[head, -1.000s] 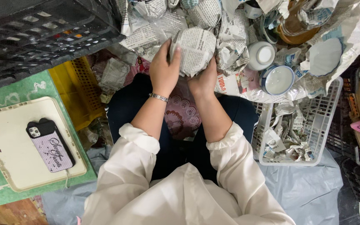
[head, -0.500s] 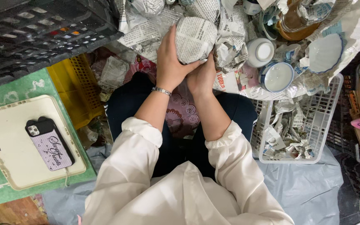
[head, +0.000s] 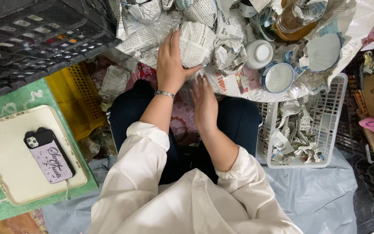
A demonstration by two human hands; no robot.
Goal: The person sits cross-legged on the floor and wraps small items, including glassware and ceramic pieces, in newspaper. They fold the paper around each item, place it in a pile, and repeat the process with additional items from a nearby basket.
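Phone (head: 48,155) on tray (head: 5,130), left; basket (head: 325,125) right of lap.

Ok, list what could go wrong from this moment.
1. The left hand alone grips the newspaper-wrapped round bundle; the right hand sits lower, so the bundle might slip.
2. Two unwrapped white ceramic bowls sit close beside it on crumpled newspaper; a dropped bundle could strike them.

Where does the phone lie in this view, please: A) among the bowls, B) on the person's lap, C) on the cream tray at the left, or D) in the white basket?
C: the phone lies flat on the cream tray at the left, away from both hands.
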